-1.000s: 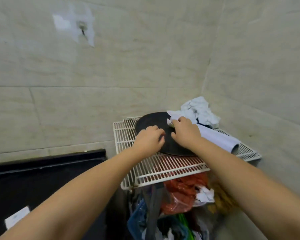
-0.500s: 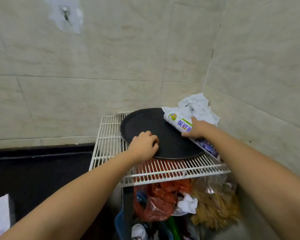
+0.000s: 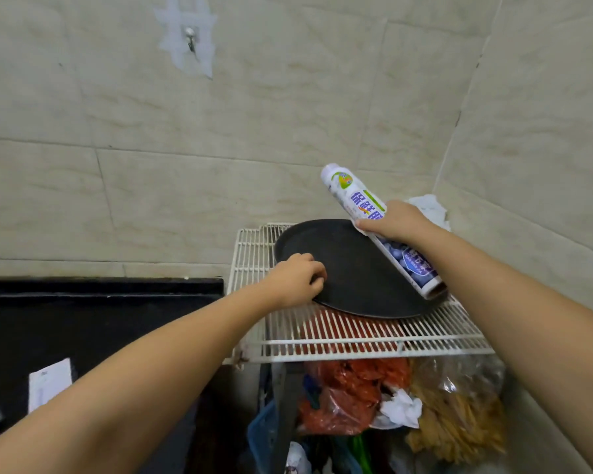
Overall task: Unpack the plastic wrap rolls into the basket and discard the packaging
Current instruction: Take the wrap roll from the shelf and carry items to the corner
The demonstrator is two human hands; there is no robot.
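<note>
A: How far along is the task, as far as one can judge?

B: It looks to be at the start. The right hand is closed around the middle of a plastic wrap roll, which is raised at a slant above the round black tray, with its lower end near the tray's right edge. The printed film sleeve seems to be on the roll, so the unpacking is probably not done yet. No basket for the rolls can be made out with certainty, and no discarded packaging either.

A: And the other hand?

B: The left hand rests on the near-left rim of the tray, fingers curled; whether it pinches the rim cannot be told.

A: What are the things made of?

B: The roll is a long, stiff cylinder under glossy wrapping with white, green and purple print. The tray is matte and shallow. It lies on a white wire shelf of thin parallel bars. Behind the hand there is crumpled white paper. Under the shelf are crinkled transparent bags, soft and shiny. The wall is of smooth beige tiles.
</note>
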